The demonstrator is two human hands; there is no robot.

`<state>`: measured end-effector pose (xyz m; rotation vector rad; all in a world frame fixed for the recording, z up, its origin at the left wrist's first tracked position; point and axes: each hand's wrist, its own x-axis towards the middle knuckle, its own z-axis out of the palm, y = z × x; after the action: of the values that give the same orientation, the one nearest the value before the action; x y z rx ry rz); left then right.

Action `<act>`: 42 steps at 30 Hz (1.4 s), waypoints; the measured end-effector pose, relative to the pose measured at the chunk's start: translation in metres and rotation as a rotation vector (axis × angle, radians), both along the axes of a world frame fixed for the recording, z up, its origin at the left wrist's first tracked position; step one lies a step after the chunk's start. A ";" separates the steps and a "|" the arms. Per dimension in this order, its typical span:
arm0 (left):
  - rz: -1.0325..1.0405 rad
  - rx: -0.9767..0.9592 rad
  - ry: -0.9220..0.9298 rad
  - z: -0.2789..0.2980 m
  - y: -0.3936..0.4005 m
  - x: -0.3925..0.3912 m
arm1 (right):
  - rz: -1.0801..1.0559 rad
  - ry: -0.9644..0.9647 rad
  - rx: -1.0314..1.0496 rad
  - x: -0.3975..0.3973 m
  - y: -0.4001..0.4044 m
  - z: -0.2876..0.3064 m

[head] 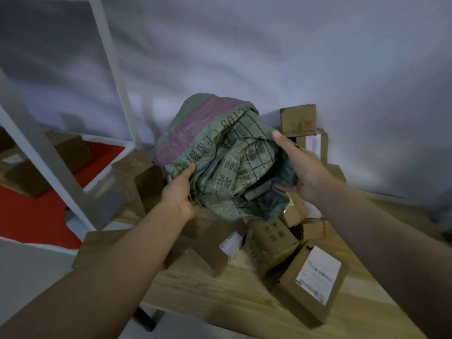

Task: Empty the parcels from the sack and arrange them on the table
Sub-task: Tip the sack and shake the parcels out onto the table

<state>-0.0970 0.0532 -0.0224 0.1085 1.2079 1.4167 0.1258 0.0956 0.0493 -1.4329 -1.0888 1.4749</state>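
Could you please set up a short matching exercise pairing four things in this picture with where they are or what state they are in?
Things:
1. sack
2. box with the big white label
3. top box of the stack
4. left hand

Places or states:
A. against the wall at the far right of the table
B. gripping the left side of the sack
C. crumpled and held up between both hands
D. lying tilted near the front right of the table

Pairs: 1-C, 2-D, 3-A, 4-B
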 end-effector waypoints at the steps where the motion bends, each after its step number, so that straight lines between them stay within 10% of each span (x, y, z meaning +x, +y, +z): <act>1: 0.003 0.025 0.014 0.007 0.003 -0.003 | -0.016 0.027 0.013 -0.003 -0.001 0.005; 24: -0.356 0.501 0.236 0.148 0.087 0.167 | -0.747 0.331 0.360 0.135 -0.028 0.065; 42: -0.617 0.077 0.579 0.002 0.163 0.427 | -1.019 0.291 0.050 0.390 0.029 -0.093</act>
<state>0.3300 0.2167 -0.0205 0.9170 1.4141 0.8976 0.5160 0.1243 -0.0439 -1.3519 -0.1221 0.8425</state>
